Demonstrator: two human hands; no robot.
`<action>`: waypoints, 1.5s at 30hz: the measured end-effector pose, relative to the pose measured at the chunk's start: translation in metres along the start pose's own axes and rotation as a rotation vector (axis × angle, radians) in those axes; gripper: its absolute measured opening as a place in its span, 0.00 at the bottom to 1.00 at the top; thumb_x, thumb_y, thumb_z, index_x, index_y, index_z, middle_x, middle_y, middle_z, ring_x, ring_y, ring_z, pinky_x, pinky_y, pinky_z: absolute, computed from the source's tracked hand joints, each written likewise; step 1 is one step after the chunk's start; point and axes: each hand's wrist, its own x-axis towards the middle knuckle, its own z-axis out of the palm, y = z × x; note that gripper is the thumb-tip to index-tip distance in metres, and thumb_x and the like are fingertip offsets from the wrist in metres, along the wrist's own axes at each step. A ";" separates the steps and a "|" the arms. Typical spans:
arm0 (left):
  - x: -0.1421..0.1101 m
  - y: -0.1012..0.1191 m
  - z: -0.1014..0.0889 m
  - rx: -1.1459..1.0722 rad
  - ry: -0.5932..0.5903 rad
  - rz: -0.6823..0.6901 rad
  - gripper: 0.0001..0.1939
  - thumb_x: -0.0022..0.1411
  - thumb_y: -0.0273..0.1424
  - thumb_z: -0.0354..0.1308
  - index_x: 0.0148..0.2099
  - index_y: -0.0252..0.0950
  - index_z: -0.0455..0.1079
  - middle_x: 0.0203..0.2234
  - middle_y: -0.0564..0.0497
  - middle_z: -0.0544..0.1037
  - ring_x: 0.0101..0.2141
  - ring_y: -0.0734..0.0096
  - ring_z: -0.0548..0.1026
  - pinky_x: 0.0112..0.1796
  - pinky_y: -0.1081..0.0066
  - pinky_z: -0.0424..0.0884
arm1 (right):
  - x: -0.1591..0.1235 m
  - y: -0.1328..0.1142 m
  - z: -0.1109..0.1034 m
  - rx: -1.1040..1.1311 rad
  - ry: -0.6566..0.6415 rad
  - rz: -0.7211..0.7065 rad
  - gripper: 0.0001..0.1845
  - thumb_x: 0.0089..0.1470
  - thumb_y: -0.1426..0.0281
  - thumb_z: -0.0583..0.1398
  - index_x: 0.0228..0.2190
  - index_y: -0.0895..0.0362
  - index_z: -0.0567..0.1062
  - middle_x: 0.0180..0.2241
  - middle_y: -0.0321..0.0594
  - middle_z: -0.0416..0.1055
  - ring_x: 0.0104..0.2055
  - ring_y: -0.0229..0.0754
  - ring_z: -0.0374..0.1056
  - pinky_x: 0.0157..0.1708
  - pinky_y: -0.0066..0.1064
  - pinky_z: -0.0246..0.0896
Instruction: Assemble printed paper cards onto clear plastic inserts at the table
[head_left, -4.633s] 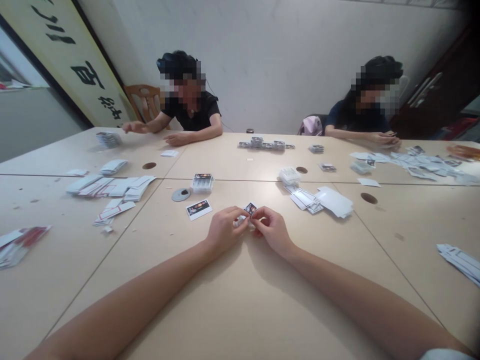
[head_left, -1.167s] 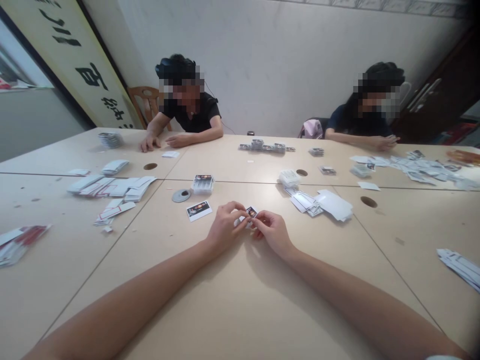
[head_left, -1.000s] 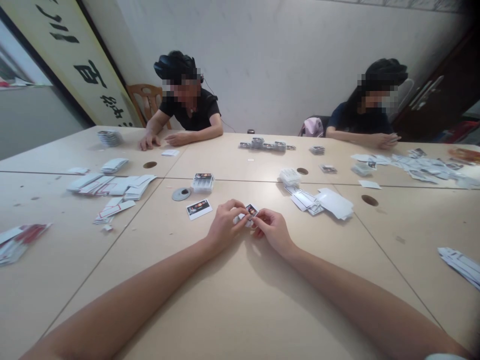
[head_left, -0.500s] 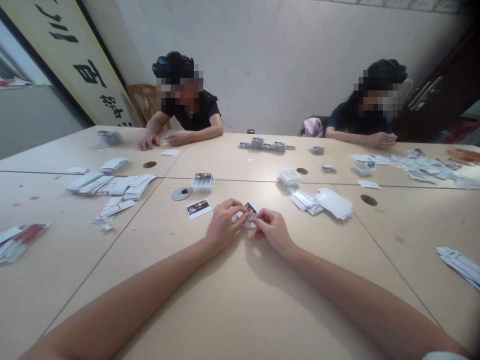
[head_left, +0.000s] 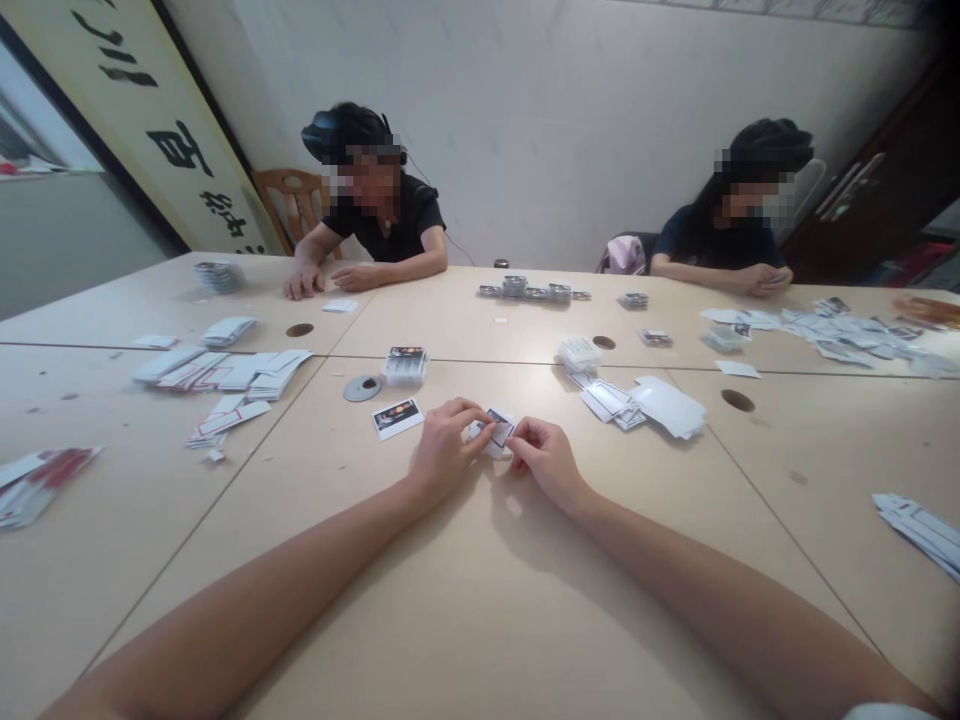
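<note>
Between my hands, low over the table, is a small white-edged card with a dark printed picture, with a pale piece under it whose kind I cannot make out. My left hand closes on its left side, fingertips lying over the print. At the right edge, my right hand is curled with thumb and forefinger pinched together; what lies in the pinch is too small to tell. Left of my hands lies another printed card, flat on the table. Just behind it stand a clear plastic case and a grey disc.
White cards in piles spread at left. Clear cases and white sheets lie at right. Across the table sit two people, near stacked small cases and a heap of cards. Round holes pierce the tabletop.
The printed card between my hands has shifted slightly and tilted; my hands stay almost in place. Across the table, the left person's hand has moved a little to the right.
</note>
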 end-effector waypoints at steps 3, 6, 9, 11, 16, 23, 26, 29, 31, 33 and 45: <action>0.001 0.001 -0.001 0.004 0.004 -0.015 0.05 0.64 0.32 0.58 0.38 0.39 0.75 0.37 0.50 0.76 0.42 0.65 0.74 0.44 0.65 0.68 | 0.000 0.000 0.000 0.006 0.006 -0.005 0.08 0.47 0.68 0.61 0.20 0.55 0.68 0.14 0.29 0.65 0.18 0.37 0.64 0.21 0.27 0.58; 0.002 0.000 -0.001 -0.009 0.032 -0.040 0.06 0.64 0.29 0.56 0.38 0.39 0.75 0.36 0.50 0.77 0.40 0.66 0.74 0.43 0.66 0.69 | 0.000 0.000 0.000 0.006 0.020 0.001 0.08 0.46 0.70 0.60 0.19 0.55 0.68 0.14 0.29 0.65 0.17 0.37 0.65 0.20 0.27 0.59; 0.003 -0.002 -0.001 -0.033 0.047 -0.053 0.07 0.64 0.29 0.55 0.39 0.39 0.75 0.36 0.51 0.78 0.39 0.66 0.75 0.41 0.67 0.69 | 0.000 0.000 0.001 0.012 0.029 0.001 0.08 0.47 0.69 0.60 0.20 0.55 0.68 0.14 0.29 0.65 0.17 0.37 0.65 0.20 0.27 0.60; 0.002 -0.002 0.000 -0.039 0.047 -0.054 0.07 0.65 0.29 0.55 0.41 0.39 0.75 0.37 0.51 0.79 0.39 0.66 0.76 0.42 0.67 0.70 | 0.000 0.000 0.001 0.036 0.032 0.003 0.09 0.49 0.65 0.61 0.22 0.55 0.68 0.15 0.29 0.66 0.17 0.37 0.64 0.19 0.27 0.60; 0.001 0.000 0.000 -0.027 0.032 -0.034 0.08 0.66 0.32 0.56 0.42 0.39 0.75 0.38 0.50 0.79 0.41 0.66 0.76 0.45 0.66 0.69 | 0.001 0.000 0.000 0.095 0.032 0.022 0.16 0.52 0.56 0.62 0.26 0.55 0.68 0.18 0.30 0.67 0.17 0.36 0.66 0.17 0.25 0.61; 0.001 0.002 -0.001 -0.020 -0.006 0.023 0.10 0.67 0.37 0.55 0.38 0.38 0.75 0.36 0.49 0.78 0.39 0.66 0.75 0.43 0.66 0.68 | 0.001 -0.001 0.000 0.086 0.035 0.040 0.18 0.50 0.54 0.64 0.26 0.55 0.70 0.19 0.31 0.68 0.18 0.36 0.67 0.17 0.26 0.62; 0.000 0.001 -0.001 -0.015 -0.005 0.019 0.10 0.67 0.35 0.54 0.37 0.38 0.74 0.35 0.49 0.78 0.39 0.66 0.75 0.42 0.66 0.67 | 0.001 -0.001 0.001 0.081 0.041 0.042 0.14 0.49 0.58 0.63 0.25 0.55 0.69 0.18 0.30 0.67 0.18 0.37 0.67 0.17 0.26 0.62; 0.000 0.001 -0.001 -0.017 -0.022 0.011 0.10 0.67 0.34 0.54 0.35 0.38 0.73 0.33 0.50 0.77 0.36 0.67 0.75 0.40 0.67 0.67 | 0.001 -0.001 0.001 0.101 0.036 0.037 0.15 0.52 0.57 0.61 0.24 0.55 0.68 0.18 0.30 0.67 0.17 0.36 0.67 0.17 0.26 0.62; 0.000 0.001 -0.001 -0.020 -0.048 0.011 0.11 0.67 0.35 0.54 0.34 0.38 0.73 0.33 0.50 0.77 0.35 0.68 0.74 0.39 0.68 0.67 | 0.000 -0.001 0.000 0.111 0.024 0.030 0.17 0.53 0.55 0.61 0.25 0.55 0.69 0.19 0.31 0.68 0.17 0.36 0.67 0.17 0.26 0.61; 0.000 0.002 -0.001 -0.028 -0.059 0.005 0.11 0.67 0.35 0.54 0.34 0.38 0.73 0.32 0.51 0.77 0.34 0.68 0.74 0.39 0.68 0.67 | 0.000 0.000 0.000 0.098 0.013 0.017 0.17 0.52 0.55 0.62 0.26 0.55 0.69 0.19 0.31 0.68 0.18 0.36 0.67 0.18 0.26 0.62; 0.000 0.003 -0.001 -0.086 -0.027 -0.028 0.09 0.66 0.33 0.55 0.35 0.37 0.74 0.33 0.51 0.76 0.34 0.70 0.75 0.37 0.71 0.68 | 0.001 -0.001 0.001 0.051 0.028 0.030 0.08 0.48 0.66 0.61 0.22 0.55 0.68 0.15 0.30 0.66 0.17 0.37 0.66 0.19 0.26 0.61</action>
